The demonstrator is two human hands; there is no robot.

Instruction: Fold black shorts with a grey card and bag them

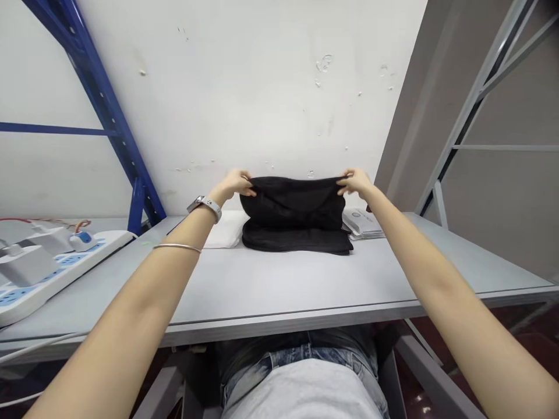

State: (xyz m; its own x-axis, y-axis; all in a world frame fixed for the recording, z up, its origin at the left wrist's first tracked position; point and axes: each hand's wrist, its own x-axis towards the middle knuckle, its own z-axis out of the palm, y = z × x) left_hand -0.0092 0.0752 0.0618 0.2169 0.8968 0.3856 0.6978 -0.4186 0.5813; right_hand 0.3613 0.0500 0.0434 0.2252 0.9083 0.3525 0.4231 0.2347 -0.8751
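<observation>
Fabric: I have a soft black fabric piece [297, 203] at the middle of the view, its upper part raised by its two top corners and hanging in loose creases. Below it, black fabric lies flat on the table; I cannot tell whether it is all one piece.
Left hand: my left hand [238, 183] pinches the top left corner between thumb and fingers, nearly closed.
Right hand: my right hand [354, 180] has the top right corner in a like pinch, thumb and fingers close together.
Left of fabric: a flat white sheet-like item [225, 230] lies just beside it, partly behind my left wrist.
Right of fabric: I see a stack of flat pale packets with grey print [364, 222], too small to read.
Table: all this lies on a pale grey flat-topped table [279, 285], towards its far edge.
Wrist and forearm: the left one wears a watch with a pale band [212, 208] and a thin silver-coloured bangle [177, 247].
Power: at far left, a long white power strip with blue sockets [65, 273] holds blocky white adapters [28, 265] and a round blue-and-white plug [82, 241].
Surroundings: a marked white wall [244, 87] stands behind, with a blue metal frame [109, 110] at left.
</observation>
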